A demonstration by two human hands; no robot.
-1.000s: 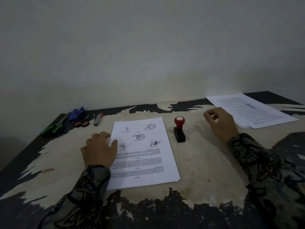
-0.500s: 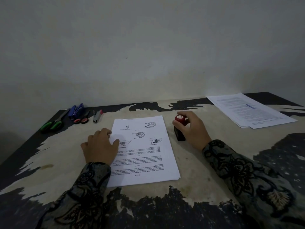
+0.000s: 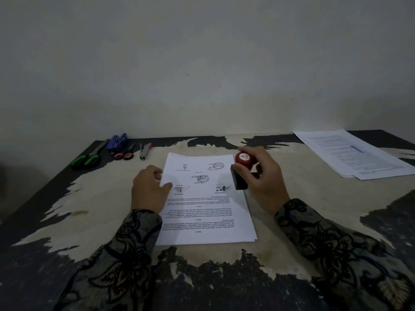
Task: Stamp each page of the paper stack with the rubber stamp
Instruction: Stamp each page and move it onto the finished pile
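A stack of white printed pages (image 3: 205,212) lies in the middle of the worn table, its top sheet showing signatures and round stamp marks. My left hand (image 3: 148,189) rests on the stack's left edge, thumb on the paper. My right hand (image 3: 262,178) grips the rubber stamp (image 3: 241,170), which has a red knob and a black base. The stamp is tilted, at the right edge of the stack near the upper corner.
A second pile of printed sheets (image 3: 352,153) lies at the back right. At the back left are green-handled scissors (image 3: 87,157), a blue stapler (image 3: 118,141), red-handled scissors (image 3: 125,153) and a small staple remover (image 3: 144,150). The wall stands right behind the table (image 3: 292,232).
My right hand came left from near the second pile, took hold of the stamp and tipped it toward the stack's edge. My left hand stayed on the stack.
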